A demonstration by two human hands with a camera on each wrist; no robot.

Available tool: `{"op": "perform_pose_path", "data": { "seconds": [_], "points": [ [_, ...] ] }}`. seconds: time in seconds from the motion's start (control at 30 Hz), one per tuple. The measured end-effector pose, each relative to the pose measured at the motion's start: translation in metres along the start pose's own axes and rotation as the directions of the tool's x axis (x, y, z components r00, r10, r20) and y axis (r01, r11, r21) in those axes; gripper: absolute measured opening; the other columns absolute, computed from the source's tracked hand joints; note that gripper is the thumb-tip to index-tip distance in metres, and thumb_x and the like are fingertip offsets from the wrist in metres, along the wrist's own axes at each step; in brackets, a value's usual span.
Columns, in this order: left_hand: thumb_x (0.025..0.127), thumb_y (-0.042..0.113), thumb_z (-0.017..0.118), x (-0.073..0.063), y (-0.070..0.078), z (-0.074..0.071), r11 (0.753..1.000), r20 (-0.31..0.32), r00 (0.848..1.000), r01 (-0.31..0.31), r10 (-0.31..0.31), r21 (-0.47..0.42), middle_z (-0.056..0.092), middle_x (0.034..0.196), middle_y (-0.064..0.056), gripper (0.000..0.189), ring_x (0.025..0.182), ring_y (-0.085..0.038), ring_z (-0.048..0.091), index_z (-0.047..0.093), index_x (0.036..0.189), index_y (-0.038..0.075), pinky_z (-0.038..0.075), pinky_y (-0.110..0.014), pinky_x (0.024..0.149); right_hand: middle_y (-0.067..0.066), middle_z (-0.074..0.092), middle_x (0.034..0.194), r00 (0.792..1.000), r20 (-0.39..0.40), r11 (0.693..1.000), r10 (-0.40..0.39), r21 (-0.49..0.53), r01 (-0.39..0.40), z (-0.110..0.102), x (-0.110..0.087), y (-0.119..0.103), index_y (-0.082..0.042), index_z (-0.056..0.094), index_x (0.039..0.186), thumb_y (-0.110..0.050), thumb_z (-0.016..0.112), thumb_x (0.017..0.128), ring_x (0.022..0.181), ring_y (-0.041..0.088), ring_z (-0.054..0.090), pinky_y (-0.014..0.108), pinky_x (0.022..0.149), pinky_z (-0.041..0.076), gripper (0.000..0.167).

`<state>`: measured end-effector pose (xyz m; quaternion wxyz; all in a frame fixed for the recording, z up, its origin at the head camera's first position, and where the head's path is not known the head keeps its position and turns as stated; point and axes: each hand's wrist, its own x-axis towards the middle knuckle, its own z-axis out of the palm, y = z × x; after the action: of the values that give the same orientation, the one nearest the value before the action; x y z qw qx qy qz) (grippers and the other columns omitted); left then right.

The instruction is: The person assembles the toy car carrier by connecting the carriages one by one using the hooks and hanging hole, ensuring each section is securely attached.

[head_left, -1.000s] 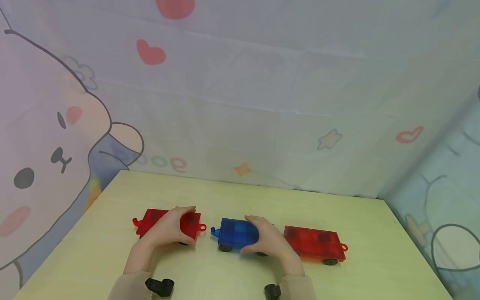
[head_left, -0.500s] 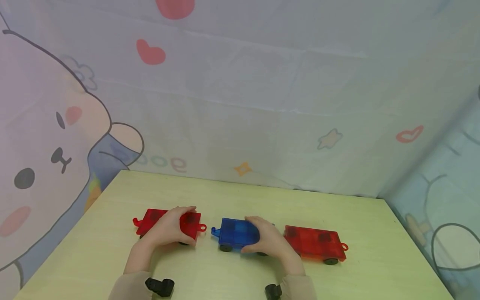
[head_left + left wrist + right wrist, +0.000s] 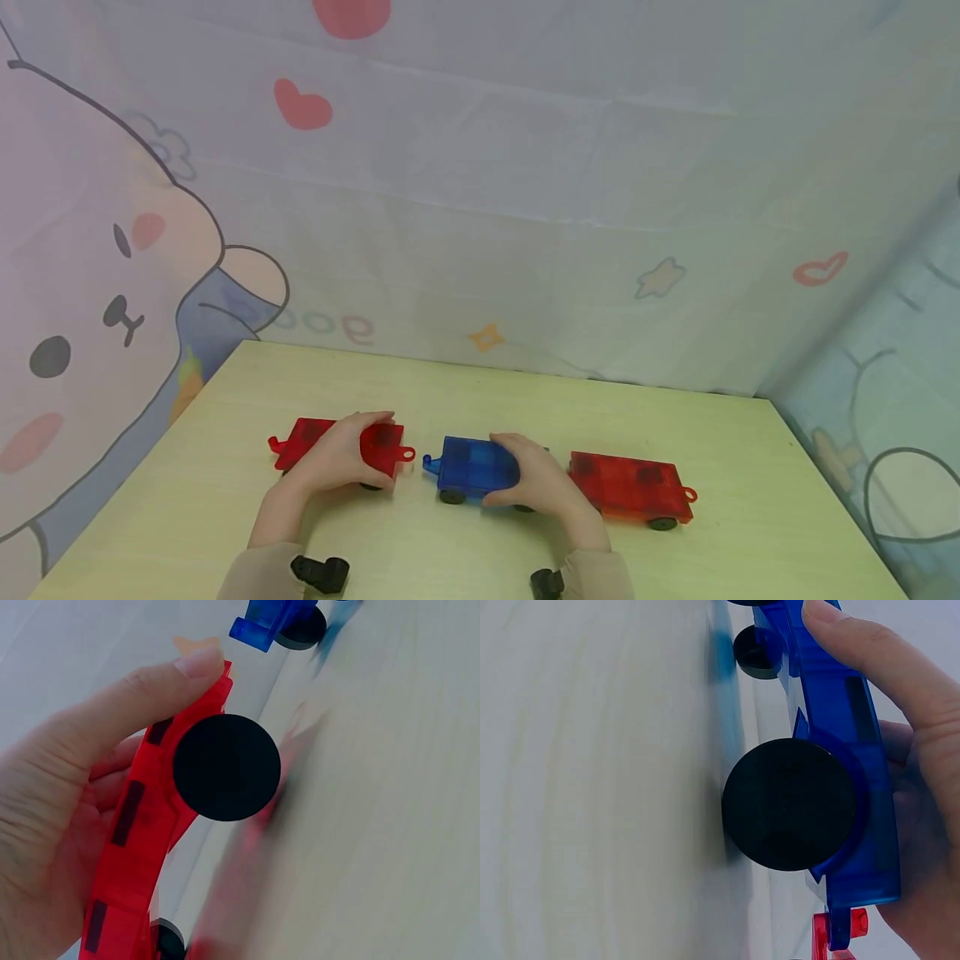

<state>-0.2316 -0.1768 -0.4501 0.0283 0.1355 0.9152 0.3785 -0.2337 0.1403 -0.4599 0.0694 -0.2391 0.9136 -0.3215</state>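
Pinching from above, the left hand point(image 3: 339, 457) holds the red wagon point(image 3: 381, 446) between thumb and fingers, and the right hand point(image 3: 543, 479) holds the blue wagon point(image 3: 476, 467) likewise. Their facing ring point(image 3: 407, 454) and hook point(image 3: 430, 463) are near, but apart. Rightward, a second red wagon point(image 3: 630, 483) stands on the surface point(image 3: 450, 550).

Behind a pale yellow table point(image 3: 750, 467) hangs a printed cloth point(image 3: 487, 158) with a cartoon animal point(image 3: 82, 267) at left, a red heart point(image 3: 303, 106) to its right, an orange sparkle point(image 3: 487, 337) just above the table and a pale star point(image 3: 661, 277) farther right.
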Motion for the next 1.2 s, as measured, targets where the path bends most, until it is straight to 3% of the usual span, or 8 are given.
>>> {"op": "perform_pose_path", "data": {
  "seconds": [1.2],
  "points": [
    [0.063,0.028,0.092,0.0017,0.0057,0.0068,0.997,0.000,1.000,-0.029,0.029,-0.066,0.055,0.136,-0.010,0.092,0.123,-0.031,0.049,0.048,0.142,0.008,0.056,-0.045,0.088,0.016,0.047,0.148,1.000,0.005,1.000,-0.021,-0.004,0.021,0.0006,-0.0007,-0.0011,-0.007,0.045,0.146,-0.037,0.083,0.076,0.139,0.038,0.040,0.058,0.111,0.036,0.085]
  ]
}}
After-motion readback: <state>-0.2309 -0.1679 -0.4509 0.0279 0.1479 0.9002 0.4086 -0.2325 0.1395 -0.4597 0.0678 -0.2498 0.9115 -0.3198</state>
